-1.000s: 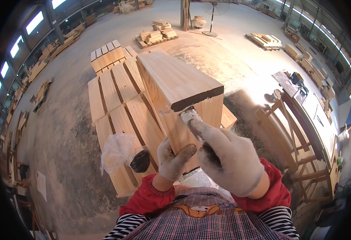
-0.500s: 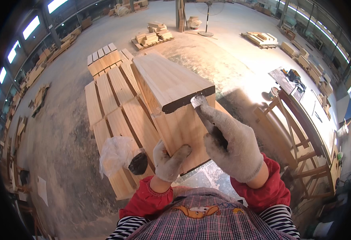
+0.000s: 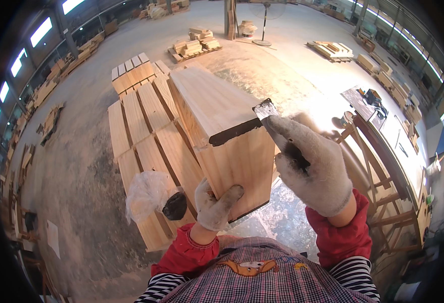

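A pale wooden box (image 3: 242, 164) stands in front of me, with a band of black paste (image 3: 235, 132) along the near edge of its top. In my gloved right hand (image 3: 315, 166) is a putty knife (image 3: 266, 109), its blade smeared black and resting at the box's right top corner. My gloved left hand (image 3: 216, 204) grips the lower left edge of the box, the thumb lying on the front face and the fingers partly hidden behind the edge. Left of that hand, a clear plastic bag (image 3: 148, 194) with a black lump (image 3: 175, 206) lies on the boards.
Rows of wooden boxes or boards (image 3: 148, 113) extend beneath and left of the box. On the right is a workbench (image 3: 378, 131) with a wooden frame (image 3: 371, 166) beside it. Farther off stand a pallet of timber (image 3: 195, 45) and a fan (image 3: 263, 25).
My right hand has moved right with the putty knife, its blade sliding along the black band to the corner. The left hand stays on the box.
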Available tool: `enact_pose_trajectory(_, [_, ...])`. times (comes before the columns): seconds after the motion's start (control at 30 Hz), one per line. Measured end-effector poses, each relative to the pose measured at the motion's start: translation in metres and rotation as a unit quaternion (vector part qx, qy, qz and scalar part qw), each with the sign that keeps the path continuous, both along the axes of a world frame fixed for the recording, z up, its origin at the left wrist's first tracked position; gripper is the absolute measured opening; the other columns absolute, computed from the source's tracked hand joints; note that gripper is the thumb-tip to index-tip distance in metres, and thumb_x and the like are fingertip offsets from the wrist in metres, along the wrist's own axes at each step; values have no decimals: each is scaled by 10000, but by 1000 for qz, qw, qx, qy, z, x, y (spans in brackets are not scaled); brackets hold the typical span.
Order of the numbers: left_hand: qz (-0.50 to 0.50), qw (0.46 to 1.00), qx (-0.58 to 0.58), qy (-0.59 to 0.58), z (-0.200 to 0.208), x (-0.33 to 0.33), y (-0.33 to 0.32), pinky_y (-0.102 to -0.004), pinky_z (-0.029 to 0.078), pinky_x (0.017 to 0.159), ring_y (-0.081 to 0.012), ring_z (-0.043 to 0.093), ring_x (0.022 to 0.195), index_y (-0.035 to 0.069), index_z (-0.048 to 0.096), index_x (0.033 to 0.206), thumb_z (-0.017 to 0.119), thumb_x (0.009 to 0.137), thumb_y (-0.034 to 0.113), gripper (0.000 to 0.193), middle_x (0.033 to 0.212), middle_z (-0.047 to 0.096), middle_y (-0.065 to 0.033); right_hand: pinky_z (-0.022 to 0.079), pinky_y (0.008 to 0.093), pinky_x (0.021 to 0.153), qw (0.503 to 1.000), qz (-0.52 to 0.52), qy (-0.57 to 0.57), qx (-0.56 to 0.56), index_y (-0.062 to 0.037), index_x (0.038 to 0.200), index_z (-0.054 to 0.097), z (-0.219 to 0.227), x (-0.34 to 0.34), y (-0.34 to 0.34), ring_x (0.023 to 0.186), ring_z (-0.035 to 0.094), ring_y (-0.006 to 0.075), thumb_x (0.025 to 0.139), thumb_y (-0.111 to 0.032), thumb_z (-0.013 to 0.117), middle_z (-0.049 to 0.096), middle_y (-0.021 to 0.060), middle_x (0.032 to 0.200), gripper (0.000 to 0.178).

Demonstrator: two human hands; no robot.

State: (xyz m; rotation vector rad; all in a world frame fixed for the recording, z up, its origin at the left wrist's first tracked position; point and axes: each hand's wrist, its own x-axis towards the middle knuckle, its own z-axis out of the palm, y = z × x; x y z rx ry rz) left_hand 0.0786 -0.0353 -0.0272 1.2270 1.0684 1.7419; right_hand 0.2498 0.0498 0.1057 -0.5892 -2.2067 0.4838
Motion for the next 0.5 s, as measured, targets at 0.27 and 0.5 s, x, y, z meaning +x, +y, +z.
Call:
enact_pose_trajectory(0.27, [-47,991,-40,-116,2,2,-2,-237,479,734,-111,591,850,-35,573,1097,627,833,36,279,979,632,-55,468,319,503,973,95,-180,109,-76,1273,526,25,-2,-8,554,570,194,744,-25,644,545,59,690,545])
enact_pose_trajectory(0.5, [-51,990,-41,-127,3,1,-3,-234,477,721,-103,582,827,-34,563,1110,629,829,45,300,956,622,-48,448,301,480,930,59,-303,200,-127,1305,496,39,-13,-12,554,573,184,760,-74,656,536,27,673,571])
